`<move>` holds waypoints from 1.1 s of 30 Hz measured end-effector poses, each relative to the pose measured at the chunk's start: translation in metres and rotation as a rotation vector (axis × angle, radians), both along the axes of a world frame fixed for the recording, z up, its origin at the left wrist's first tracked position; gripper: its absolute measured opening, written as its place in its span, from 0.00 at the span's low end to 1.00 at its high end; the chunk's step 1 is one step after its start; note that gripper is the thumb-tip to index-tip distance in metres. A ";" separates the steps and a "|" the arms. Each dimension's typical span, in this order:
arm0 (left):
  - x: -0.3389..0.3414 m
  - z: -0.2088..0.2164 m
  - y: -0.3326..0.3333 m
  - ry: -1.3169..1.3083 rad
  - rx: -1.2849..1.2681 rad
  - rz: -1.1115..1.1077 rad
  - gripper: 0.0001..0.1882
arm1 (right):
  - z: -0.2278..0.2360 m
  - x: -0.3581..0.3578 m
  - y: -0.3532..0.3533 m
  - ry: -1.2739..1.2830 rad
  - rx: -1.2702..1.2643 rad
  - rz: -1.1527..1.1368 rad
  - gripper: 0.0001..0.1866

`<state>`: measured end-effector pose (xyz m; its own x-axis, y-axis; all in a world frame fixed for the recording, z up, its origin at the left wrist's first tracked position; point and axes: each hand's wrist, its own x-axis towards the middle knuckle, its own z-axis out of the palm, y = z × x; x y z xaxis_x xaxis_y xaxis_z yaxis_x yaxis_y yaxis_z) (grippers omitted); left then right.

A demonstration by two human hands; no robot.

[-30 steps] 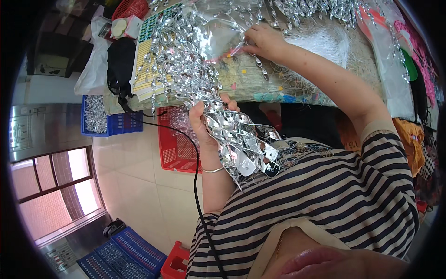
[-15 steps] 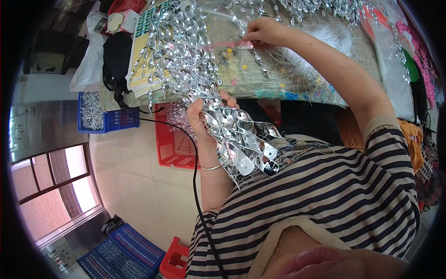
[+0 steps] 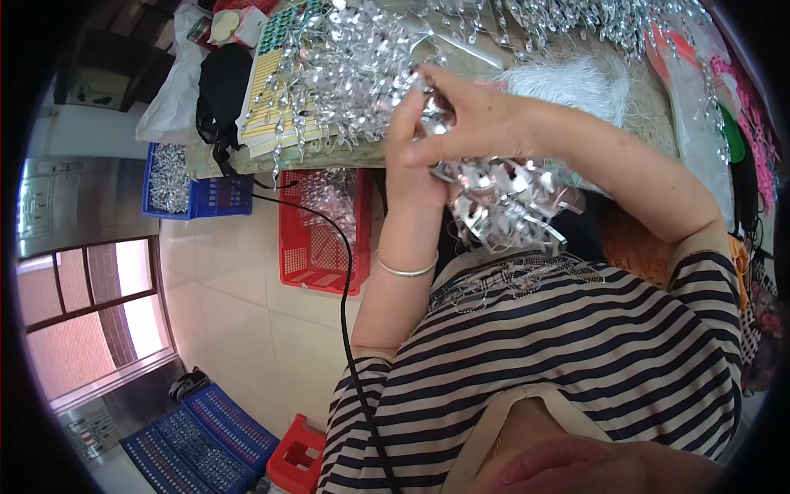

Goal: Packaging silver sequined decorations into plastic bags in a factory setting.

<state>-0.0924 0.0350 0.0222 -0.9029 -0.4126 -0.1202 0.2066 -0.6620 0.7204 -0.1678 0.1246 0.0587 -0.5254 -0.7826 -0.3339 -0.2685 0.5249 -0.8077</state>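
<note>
My left hand (image 3: pixel 409 156) is raised in front of my chest and grips the top of a bunch of shiny silver sequin strands (image 3: pixel 502 198) that hangs down toward my striped top. My right hand (image 3: pixel 473 115) has come in over it, fingers pinching the silver pieces at the top of the same bunch. Both hands touch each other at the bunch. A silver bangle (image 3: pixel 405 268) circles my left wrist. Behind the hands the table (image 3: pixel 642 123) is heaped with more silver strands (image 3: pixel 354 66).
A red crate (image 3: pixel 317 247) and a blue crate (image 3: pixel 177 181) with silver pieces stand on the tiled floor at the left. A black cable (image 3: pixel 350 313) runs down from the table. White feathery stuff (image 3: pixel 568 78), yellow sheets (image 3: pixel 263 99) and a black bag (image 3: pixel 218 86) lie on the table.
My right hand has drawn back from the far table to meet my left hand. The left hand has lifted the silver bunch higher.
</note>
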 end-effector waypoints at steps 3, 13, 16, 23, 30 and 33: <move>-0.003 -0.012 -0.002 -0.036 0.011 -0.138 0.25 | 0.011 -0.005 0.012 0.095 -0.072 -0.028 0.66; 0.006 -0.011 0.057 0.204 0.202 -0.286 0.36 | -0.021 0.004 0.069 -0.233 -0.390 -0.137 0.55; 0.006 -0.013 0.059 0.138 0.122 -0.344 0.38 | -0.013 0.009 0.085 -0.160 -0.302 -0.215 0.55; -0.002 -0.006 0.050 -0.123 -0.803 -0.565 0.43 | -0.004 0.017 0.102 -0.187 -0.294 -0.291 0.41; -0.004 0.012 0.050 -0.085 -1.285 -0.470 0.44 | 0.006 0.017 0.112 -0.126 -0.279 -0.317 0.36; -0.005 0.027 0.056 -0.095 -1.238 -0.564 0.44 | 0.009 0.013 0.123 0.005 -0.253 -0.331 0.24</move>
